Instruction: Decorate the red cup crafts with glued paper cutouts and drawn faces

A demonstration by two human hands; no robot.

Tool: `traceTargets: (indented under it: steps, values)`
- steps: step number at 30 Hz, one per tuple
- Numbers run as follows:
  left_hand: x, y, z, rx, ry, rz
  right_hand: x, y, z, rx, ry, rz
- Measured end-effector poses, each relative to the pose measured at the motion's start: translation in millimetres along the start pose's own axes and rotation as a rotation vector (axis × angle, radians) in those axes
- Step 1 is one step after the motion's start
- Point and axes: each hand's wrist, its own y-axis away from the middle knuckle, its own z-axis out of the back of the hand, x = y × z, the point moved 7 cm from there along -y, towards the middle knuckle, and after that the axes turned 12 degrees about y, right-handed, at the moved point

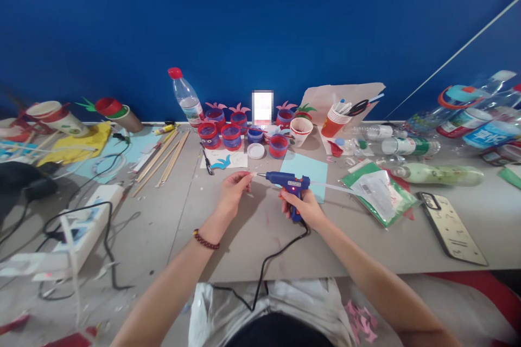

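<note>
My right hand [306, 207] is wrapped round the handle of a blue hot glue gun [280, 178]. A red light shows on its side, and a pale glue stick [331, 187] comes out of its back. My left hand [235, 191] is closed in a pinch just left of the nozzle; whatever is between its fingertips is too small to make out. Beyond the hands stand several red and blue cups [232, 136], some with leaf-shaped paper tops. A white lid [255, 150] and a blue paper leaf cutout [220, 162] lie in front of them.
A black cord [280, 252] runs from the gun over the table's front edge. To the left are wooden sticks [158, 161] and a power strip [91, 222]. On the right lie a green packet [380, 195], a phone [451, 227] and several plastic bottles [443, 173]. A blue wall stands behind.
</note>
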Motion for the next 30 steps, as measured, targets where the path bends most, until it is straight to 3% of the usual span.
traceTargets:
  steps: [16, 30]
  values:
    - [-4.8, 4.0, -0.3, -0.019, -0.063, -0.083, -10.5, -0.3, 5.8, -0.042, 0.16, 0.071]
    - [-8.6, 6.4, -3.0, -0.012, -0.093, -0.118, -16.5, -0.7, 7.9, -0.059, 0.164, 0.069]
